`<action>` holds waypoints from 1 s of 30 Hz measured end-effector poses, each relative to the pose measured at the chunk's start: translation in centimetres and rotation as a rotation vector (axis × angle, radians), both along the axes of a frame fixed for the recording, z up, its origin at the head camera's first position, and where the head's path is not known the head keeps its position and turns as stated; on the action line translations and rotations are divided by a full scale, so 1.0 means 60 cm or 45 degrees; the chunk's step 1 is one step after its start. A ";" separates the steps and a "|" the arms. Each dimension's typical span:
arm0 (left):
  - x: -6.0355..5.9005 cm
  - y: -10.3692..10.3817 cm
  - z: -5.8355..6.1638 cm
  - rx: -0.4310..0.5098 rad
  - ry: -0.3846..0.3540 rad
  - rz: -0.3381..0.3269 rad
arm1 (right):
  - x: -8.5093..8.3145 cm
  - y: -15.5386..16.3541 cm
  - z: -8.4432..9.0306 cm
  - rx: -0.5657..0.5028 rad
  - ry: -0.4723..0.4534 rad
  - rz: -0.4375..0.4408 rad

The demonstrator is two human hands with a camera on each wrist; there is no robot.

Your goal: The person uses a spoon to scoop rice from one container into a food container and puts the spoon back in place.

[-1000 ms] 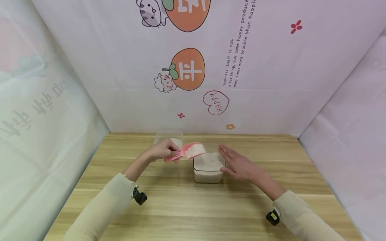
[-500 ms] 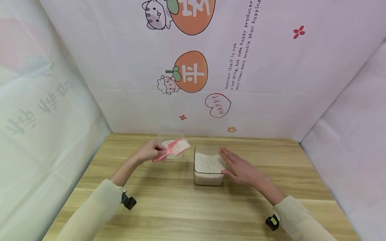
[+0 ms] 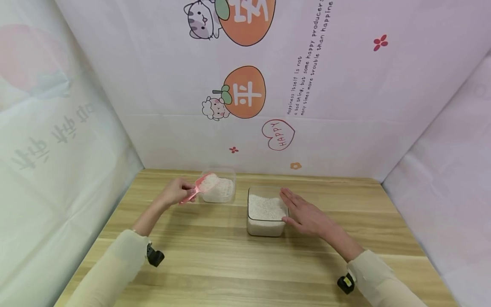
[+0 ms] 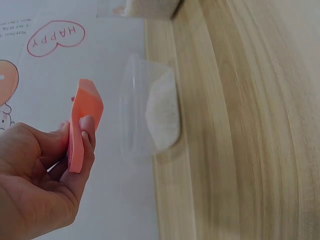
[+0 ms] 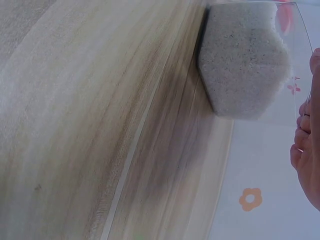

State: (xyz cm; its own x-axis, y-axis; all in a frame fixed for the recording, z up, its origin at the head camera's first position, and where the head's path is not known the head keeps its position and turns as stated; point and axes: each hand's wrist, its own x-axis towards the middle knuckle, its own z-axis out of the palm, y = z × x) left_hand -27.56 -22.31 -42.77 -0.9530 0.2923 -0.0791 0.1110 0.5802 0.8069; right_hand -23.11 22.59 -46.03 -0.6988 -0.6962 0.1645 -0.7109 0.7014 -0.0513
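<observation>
My left hand [image 3: 174, 195] grips the handle of a pink scoop [image 3: 200, 186] heaped with white rice, held over the left rim of a small clear container [image 3: 220, 189] that has rice in it. The left wrist view shows that hand [image 4: 45, 172] pinching the scoop [image 4: 82, 120] beside the small container [image 4: 150, 117]. My right hand [image 3: 303, 211] lies flat with straight fingers against the right side of a larger clear container [image 3: 265, 214] nearly full of rice. The right wrist view shows this container [image 5: 245, 55] and my fingertips [image 5: 306, 145] at its wall.
Both containers stand on a wooden table [image 3: 245, 264] enclosed by white printed sheets at the back [image 3: 245, 85] and both sides. Bare wood stretches toward me in front of the containers.
My left hand carried the filled scoop leftward and back, from above the larger container to the small one. The right hand stayed against the larger container.
</observation>
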 end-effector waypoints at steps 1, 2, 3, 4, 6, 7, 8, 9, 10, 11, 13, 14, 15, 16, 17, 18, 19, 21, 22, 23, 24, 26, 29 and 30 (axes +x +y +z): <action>-0.001 -0.003 -0.002 -0.016 0.008 0.014 | 0.000 0.000 0.000 -0.003 -0.005 -0.002; -0.003 -0.005 -0.004 -0.038 0.019 0.029 | 0.000 0.000 0.000 -0.004 -0.014 -0.004; -0.004 -0.006 -0.006 -0.054 0.028 0.041 | 0.000 0.000 0.000 -0.003 -0.017 -0.005; -0.005 -0.007 -0.008 -0.064 0.035 0.055 | 0.001 0.000 0.001 -0.007 -0.019 -0.004; -0.008 -0.008 -0.012 -0.089 0.054 0.065 | 0.001 0.000 0.000 -0.013 -0.014 -0.003; -0.010 -0.008 -0.014 -0.107 0.069 0.064 | 0.001 0.000 0.000 -0.018 -0.009 -0.001; -0.012 -0.008 -0.016 -0.122 0.082 0.067 | 0.000 0.000 0.000 -0.020 -0.004 0.000; -0.014 -0.008 -0.018 -0.134 0.090 0.075 | 0.000 0.000 -0.001 -0.022 -0.001 -0.001; -0.015 -0.008 -0.019 -0.146 0.097 0.084 | 0.000 0.000 -0.002 -0.026 -0.001 -0.001; -0.018 -0.008 -0.021 -0.154 0.101 0.093 | -0.001 0.000 -0.003 -0.024 0.001 -0.003; -0.021 -0.007 -0.023 -0.175 0.116 0.113 | -0.001 0.000 -0.005 -0.024 0.000 -0.005; -0.023 -0.006 -0.023 -0.187 0.122 0.123 | -0.001 0.001 -0.006 -0.024 0.000 -0.006; -0.025 -0.005 -0.023 -0.195 0.129 0.130 | -0.001 0.001 -0.006 -0.029 -0.003 -0.005; -0.026 -0.004 -0.023 -0.207 0.138 0.133 | -0.001 0.001 -0.007 -0.033 0.001 -0.002; -0.028 -0.002 -0.023 -0.224 0.149 0.136 | -0.001 0.001 -0.007 -0.037 0.004 0.001; -0.029 -0.001 -0.023 -0.242 0.162 0.136 | 0.000 0.001 -0.007 -0.043 0.003 0.004; -0.030 0.001 -0.023 -0.259 0.175 0.137 | 0.000 0.001 -0.007 -0.048 0.003 0.006; -0.032 0.004 -0.024 -0.294 0.210 0.136 | 0.000 0.001 -0.006 -0.053 0.002 0.008; -0.033 0.006 -0.024 -0.313 0.231 0.135 | 0.000 0.000 -0.005 -0.053 0.002 0.007; -0.034 0.008 -0.024 -0.336 0.253 0.135 | 0.000 0.000 -0.004 -0.053 -0.004 0.004; -0.034 0.010 -0.024 -0.356 0.274 0.134 | 0.000 0.000 -0.004 -0.048 -0.008 0.000; -0.036 0.015 -0.023 -0.404 0.315 0.127 | 0.000 0.000 -0.003 -0.039 -0.028 -0.010; -0.037 0.018 -0.021 -0.463 0.340 0.131 | 0.000 0.000 0.000 -0.027 -0.046 -0.015; -0.037 0.019 -0.020 -0.475 0.344 0.133 | 0.000 0.000 0.000 -0.027 -0.049 -0.015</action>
State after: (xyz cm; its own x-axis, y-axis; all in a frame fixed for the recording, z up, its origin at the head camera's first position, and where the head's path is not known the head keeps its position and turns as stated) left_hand -29.75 -21.17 -43.97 -0.9767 0.1926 0.0947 0.2141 0.8442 0.4914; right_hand -23.13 22.57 -46.01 -0.7130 -0.6845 0.1518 -0.6998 0.7082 -0.0933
